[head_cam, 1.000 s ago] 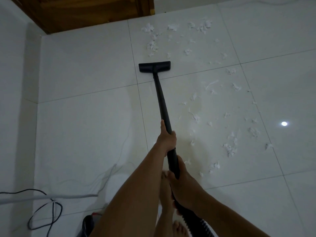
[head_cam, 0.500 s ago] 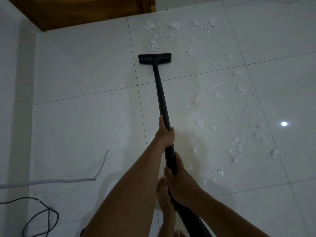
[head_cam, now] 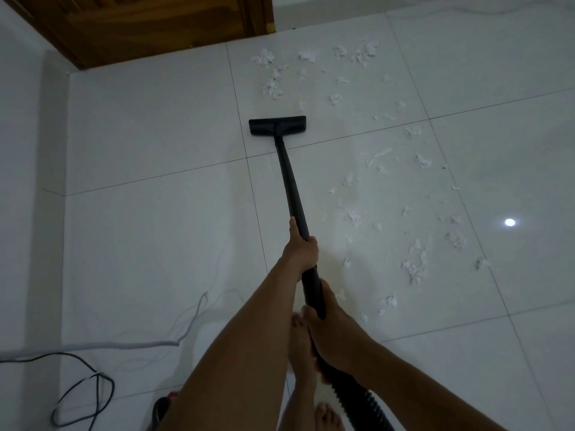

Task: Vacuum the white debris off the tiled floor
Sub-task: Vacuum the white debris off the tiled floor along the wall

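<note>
We hold the wand [head_cam: 292,194] with left hand [head_cam: 301,248] wrapped ahead, right hand [head_cam: 331,331] clamped behind; nozzle [head_cam: 277,125] flat on floor [head_cam: 149,237]. White debris [head_cam: 413,265] lies 12 to 3 o'clock of the nozzle; judged best: slow overlapping passes, nozzle flat

floor [head_cam: 140,244]: white glossy tiles, thin dark grid lines | debris [head_cam: 413,269]: white | vacuum wand [head_cam: 289,178]: black | door [head_cam: 140,23]: brown wood | cables [head_cam: 84,396]: black, grey
</note>
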Demonstrator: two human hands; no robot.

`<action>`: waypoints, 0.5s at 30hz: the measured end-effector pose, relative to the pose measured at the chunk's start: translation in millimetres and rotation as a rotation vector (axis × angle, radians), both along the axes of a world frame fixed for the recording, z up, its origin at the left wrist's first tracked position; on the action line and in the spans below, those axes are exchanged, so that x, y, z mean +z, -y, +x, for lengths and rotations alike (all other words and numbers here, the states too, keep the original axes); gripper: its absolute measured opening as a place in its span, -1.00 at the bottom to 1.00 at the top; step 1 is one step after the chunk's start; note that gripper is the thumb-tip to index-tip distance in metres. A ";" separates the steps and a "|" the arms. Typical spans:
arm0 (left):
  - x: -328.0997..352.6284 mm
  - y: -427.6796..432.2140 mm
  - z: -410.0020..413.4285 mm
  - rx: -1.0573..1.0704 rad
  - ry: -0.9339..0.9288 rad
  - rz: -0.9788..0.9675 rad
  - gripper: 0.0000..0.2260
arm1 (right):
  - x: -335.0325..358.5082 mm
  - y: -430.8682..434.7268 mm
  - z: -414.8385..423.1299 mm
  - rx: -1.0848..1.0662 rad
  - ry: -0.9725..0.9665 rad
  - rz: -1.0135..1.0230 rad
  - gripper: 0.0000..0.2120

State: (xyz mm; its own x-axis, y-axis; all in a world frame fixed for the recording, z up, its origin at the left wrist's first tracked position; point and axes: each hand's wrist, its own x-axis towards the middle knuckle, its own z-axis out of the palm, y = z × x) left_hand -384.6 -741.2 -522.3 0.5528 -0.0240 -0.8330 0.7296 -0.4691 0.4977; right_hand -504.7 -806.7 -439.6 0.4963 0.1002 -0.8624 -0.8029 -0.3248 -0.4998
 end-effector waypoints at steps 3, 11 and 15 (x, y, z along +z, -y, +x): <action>6.8 3.5 -19.0 0.007 -0.009 -0.002 -0.38 | 7.3 3.9 -17.5 0.018 0.021 -0.012 -0.43; 16.1 9.1 -65.4 0.012 -0.027 -0.006 -0.38 | 13.6 8.5 -63.1 0.035 0.021 -0.027 -0.46; 19.4 10.5 -80.7 0.015 -0.036 -0.019 -0.38 | 15.4 10.0 -81.0 0.053 0.055 -0.049 -0.53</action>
State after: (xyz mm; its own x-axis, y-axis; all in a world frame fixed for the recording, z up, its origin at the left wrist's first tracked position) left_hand -465.4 -751.7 -502.9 0.5228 -0.0323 -0.8518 0.7541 -0.4484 0.4799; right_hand -585.7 -816.7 -424.3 0.5380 0.0858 -0.8386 -0.7559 -0.3911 -0.5250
